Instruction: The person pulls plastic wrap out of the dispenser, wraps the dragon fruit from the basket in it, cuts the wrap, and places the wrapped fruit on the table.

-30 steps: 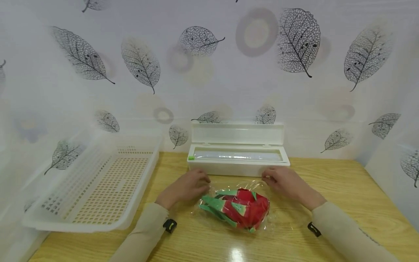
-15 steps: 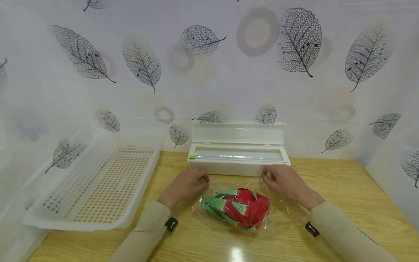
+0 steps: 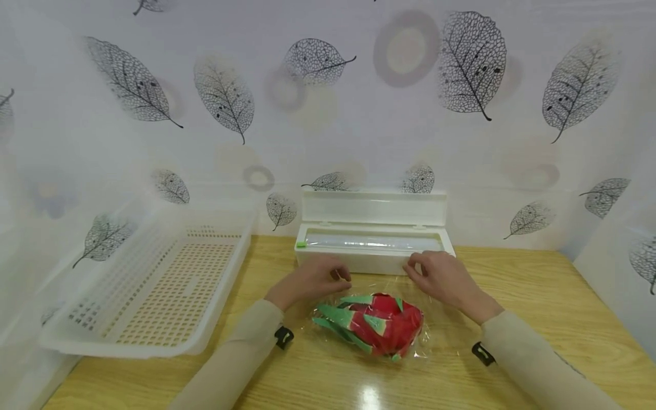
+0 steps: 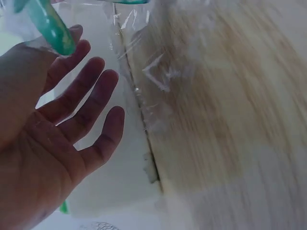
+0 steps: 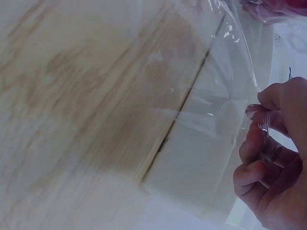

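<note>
A red dragon fruit with green scales [image 3: 381, 327] lies on its side on the table, with clear cling film [image 5: 218, 112] around it. My right hand [image 3: 446, 279] pinches the film's far right part between thumb and fingers, drawing a taut crease toward the fruit. At the far left of the fruit, my left hand [image 3: 312, 279] has thumb and index fingertips together at the film, its other fingers loosely bent in the left wrist view. A green scale tip [image 4: 55, 31] partly covers that thumb. Both hands overlap the front of the white film box [image 3: 371, 263] in the head view.
The box's lid [image 3: 374, 208] stands raised at the back, a roll of film [image 3: 369, 242] inside. A green slider [image 3: 301, 245] sits at its left end. To the left is a white perforated basket [image 3: 197, 336] on the wooden table [image 3: 523, 341]. Leaf-patterned curtain hangs behind.
My left hand has moved right and slightly up toward the fruit. The right hand has risen a little and shifted slightly left. Fruit, box and basket stay put.
</note>
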{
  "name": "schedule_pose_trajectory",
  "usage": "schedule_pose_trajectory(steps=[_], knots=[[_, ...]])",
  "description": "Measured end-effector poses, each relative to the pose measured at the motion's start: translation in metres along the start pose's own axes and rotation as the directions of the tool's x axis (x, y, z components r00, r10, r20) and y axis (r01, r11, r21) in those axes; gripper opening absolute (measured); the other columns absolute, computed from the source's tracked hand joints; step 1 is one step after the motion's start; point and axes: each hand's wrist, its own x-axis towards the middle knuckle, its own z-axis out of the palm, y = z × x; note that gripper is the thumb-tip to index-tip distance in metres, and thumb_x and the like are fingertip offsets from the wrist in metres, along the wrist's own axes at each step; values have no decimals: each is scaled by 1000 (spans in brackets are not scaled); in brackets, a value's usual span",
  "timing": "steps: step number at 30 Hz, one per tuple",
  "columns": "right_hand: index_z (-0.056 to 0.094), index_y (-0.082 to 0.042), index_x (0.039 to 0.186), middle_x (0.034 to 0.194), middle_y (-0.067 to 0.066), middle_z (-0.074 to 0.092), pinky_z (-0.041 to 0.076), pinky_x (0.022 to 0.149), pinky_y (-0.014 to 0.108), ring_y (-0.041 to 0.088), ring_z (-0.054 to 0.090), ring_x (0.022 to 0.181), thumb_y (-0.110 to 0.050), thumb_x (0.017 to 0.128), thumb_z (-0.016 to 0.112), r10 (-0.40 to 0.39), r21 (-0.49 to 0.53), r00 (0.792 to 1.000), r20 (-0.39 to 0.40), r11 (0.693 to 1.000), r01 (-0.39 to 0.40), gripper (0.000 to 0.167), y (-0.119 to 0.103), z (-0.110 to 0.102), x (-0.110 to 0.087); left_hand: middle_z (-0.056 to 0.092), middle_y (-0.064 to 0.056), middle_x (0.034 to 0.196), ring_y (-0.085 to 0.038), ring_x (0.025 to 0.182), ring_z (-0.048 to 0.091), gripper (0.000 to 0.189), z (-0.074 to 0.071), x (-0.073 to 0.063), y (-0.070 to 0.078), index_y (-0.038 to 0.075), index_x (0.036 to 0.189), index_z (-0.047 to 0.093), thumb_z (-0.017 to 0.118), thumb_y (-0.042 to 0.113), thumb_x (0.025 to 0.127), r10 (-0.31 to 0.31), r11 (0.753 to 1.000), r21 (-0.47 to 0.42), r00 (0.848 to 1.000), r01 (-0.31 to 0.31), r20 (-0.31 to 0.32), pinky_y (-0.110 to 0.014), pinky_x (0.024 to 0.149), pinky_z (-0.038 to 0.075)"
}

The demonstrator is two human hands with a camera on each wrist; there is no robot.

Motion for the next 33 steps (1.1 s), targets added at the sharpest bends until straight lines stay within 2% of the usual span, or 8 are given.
schedule_pose_trajectory(steps=[7, 13, 20, 26, 29, 33], knots=[[75, -14, 83, 55, -11, 48, 31, 46, 21, 4, 37, 51, -20, 94, 69, 19, 20, 1000, -4, 1000, -19, 13, -5, -2, 5, 74, 8, 98, -1, 88, 66, 17, 6, 10, 3, 20, 102, 73, 70, 37, 96, -24, 999, -38, 999, 26, 39, -20, 83, 55], [74, -14, 80, 50, -11, 43, 30, 45, 21, 3, 34, 48, -21, 94, 69, 32, 35, 999, -3, 999, -32, 16, -7, -4, 7, 74, 11, 96, 0, 87, 66, 20, 12, 22, 10, 23, 100, 73, 73, 41, 93, -29, 999, -32, 999, 31, 39, -20, 83, 55], [72, -18, 76, 49, -11, 37, 26, 44, 22, 3, 30, 47, -23, 94, 67, 56, 29, 998, 8, 998, -56, 20, -11, -4, 9, 72, 9, 94, -1, 85, 64, 20, 21, 32, 13, 19, 99, 73, 79, 36, 89, -39, 999, -25, 996, 41, 81, -17, 79, 54], [72, -17, 75, 50, -10, 39, 28, 45, 23, 5, 32, 49, -24, 94, 67, 74, 28, 997, 18, 997, -74, 20, -10, -3, 8, 74, 7, 97, -1, 88, 65, 12, 24, 30, 14, 19, 99, 73, 73, 30, 95, -40, 999, -1, 996, 40, 74, -17, 84, 54], [72, -17, 75, 51, -10, 41, 30, 46, 23, 6, 34, 50, -24, 93, 67, 88, 22, 996, 31, 996, -89, 20, -8, -2, 6, 74, 5, 97, -4, 89, 66, 11, 21, 26, 15, 17, 99, 73, 69, 27, 98, -46, 998, -42, 997, 49, 59, -20, 85, 55], [72, -18, 75, 53, -9, 44, 32, 48, 23, 6, 37, 51, -27, 94, 67, 96, 21, 995, 40, 995, -97, 21, -5, -3, 3, 74, 3, 97, -5, 89, 66, 13, 15, 23, 15, 15, 102, 73, 65, 25, 101, -50, 996, -69, 999, 50, 3, -21, 84, 55]])
